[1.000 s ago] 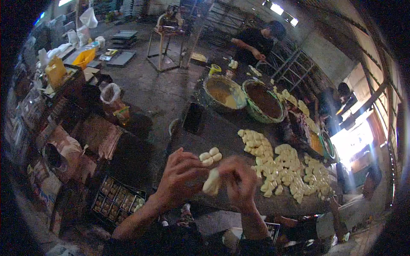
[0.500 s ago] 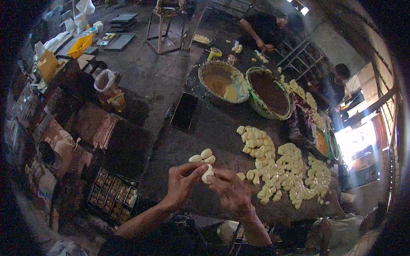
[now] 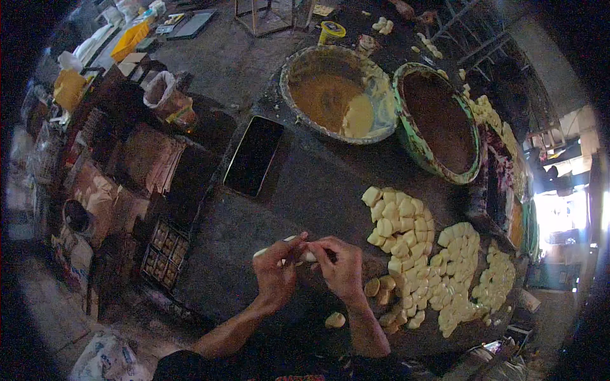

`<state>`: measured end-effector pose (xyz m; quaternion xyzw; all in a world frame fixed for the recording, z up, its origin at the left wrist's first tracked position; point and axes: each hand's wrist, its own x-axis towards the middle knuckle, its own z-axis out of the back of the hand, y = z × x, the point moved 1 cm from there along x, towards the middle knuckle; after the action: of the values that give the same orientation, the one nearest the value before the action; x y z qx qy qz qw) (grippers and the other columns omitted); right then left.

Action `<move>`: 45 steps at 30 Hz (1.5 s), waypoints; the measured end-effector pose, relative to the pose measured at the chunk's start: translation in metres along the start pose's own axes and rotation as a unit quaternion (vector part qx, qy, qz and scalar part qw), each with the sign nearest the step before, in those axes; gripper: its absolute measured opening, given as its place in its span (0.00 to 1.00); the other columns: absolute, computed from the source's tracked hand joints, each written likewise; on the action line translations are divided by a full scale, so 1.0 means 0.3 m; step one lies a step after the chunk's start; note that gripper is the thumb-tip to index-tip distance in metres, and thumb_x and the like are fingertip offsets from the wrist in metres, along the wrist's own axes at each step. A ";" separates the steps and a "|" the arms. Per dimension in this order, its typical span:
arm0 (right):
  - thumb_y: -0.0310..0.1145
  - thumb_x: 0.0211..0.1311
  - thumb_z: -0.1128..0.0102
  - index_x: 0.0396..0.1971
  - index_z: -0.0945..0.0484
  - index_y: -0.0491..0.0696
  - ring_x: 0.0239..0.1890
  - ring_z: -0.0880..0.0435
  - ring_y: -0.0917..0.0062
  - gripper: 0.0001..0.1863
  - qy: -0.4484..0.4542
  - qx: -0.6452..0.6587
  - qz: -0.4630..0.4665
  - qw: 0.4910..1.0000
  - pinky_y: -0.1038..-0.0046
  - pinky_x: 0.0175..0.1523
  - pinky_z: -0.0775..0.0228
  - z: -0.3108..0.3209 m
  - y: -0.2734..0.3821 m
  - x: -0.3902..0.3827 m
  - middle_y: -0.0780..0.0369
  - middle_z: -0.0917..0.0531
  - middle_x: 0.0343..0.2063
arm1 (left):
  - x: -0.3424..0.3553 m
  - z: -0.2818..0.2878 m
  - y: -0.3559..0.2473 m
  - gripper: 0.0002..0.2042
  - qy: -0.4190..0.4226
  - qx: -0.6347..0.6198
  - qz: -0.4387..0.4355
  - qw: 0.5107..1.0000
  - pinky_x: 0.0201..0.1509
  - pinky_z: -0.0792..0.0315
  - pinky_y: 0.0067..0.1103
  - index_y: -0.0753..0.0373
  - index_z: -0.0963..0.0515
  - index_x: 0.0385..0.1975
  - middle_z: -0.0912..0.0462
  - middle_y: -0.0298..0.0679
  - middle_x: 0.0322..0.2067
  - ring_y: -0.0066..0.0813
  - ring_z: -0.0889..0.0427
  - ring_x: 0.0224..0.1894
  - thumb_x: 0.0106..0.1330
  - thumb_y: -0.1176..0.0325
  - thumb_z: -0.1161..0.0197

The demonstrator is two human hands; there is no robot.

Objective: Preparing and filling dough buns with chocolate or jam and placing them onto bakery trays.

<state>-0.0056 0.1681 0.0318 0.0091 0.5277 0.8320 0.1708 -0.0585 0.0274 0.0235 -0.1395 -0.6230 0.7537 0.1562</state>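
Observation:
My left hand [image 3: 277, 273] and my right hand [image 3: 338, 270] meet at the middle of the dark table [image 3: 222, 273], fingers closed around pale dough [image 3: 310, 256] that they largely hide. More pale dough [image 3: 260, 254] shows just behind my left fingers; whether it is held or resting, I cannot tell. Right of my hands, many small glossy dough pieces lie in irregular clusters [image 3: 400, 222], and a single piece [image 3: 335, 320] sits below, left of my right forearm.
A black rectangular pan [image 3: 253, 156] lies beyond my hands. Behind are a basin of yellowish batter [image 3: 321, 95] and a green-rimmed basin of brown mixture [image 3: 435, 120]. A co-worker's arm [image 3: 406, 9] shows at the top. A compartmented tray [image 3: 165, 254] and cardboard [image 3: 152, 159] stand at left.
The view has tilted downward toward the table. The small dough group that showed beyond my hands is now mostly behind them, and my right fingers have drawn into a pinch beside my left.

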 end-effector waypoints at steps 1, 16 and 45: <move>0.25 0.56 0.36 0.41 0.20 0.45 0.38 0.17 0.77 0.11 -0.056 -0.021 0.055 0.997 0.77 0.42 0.26 0.012 0.011 0.004 0.60 0.17 0.40 | 0.017 -0.009 0.006 0.07 -0.017 -0.142 0.069 0.987 0.47 0.23 0.25 0.66 0.20 0.38 0.17 0.41 0.38 0.30 0.18 0.43 0.62 0.79 0.42; 0.25 0.55 0.39 0.39 0.19 0.46 0.47 0.21 0.64 0.10 -0.308 -0.353 0.055 0.882 0.65 0.51 0.29 0.283 -0.243 0.186 0.57 0.19 0.43 | -0.031 0.181 -0.057 0.06 0.073 -0.235 0.097 0.964 0.63 0.37 0.37 0.65 0.21 0.37 0.19 0.40 0.38 0.30 0.21 0.46 0.62 0.76 0.39; 0.40 0.56 0.45 0.35 0.19 0.46 0.37 0.18 0.56 0.14 0.172 -0.564 0.158 0.792 0.63 0.42 0.28 0.342 -0.016 1.045 0.51 0.17 0.34 | 0.003 0.285 -0.011 0.07 -0.062 0.134 -0.061 0.987 0.38 0.25 0.30 0.65 0.24 0.34 0.19 0.43 0.33 0.37 0.17 0.37 0.60 0.70 0.35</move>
<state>-0.2795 0.3519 0.0211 -0.1484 -0.0237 0.9852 -0.0820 -0.0936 -0.0483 0.0425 -0.0314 -0.5321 0.8267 0.1802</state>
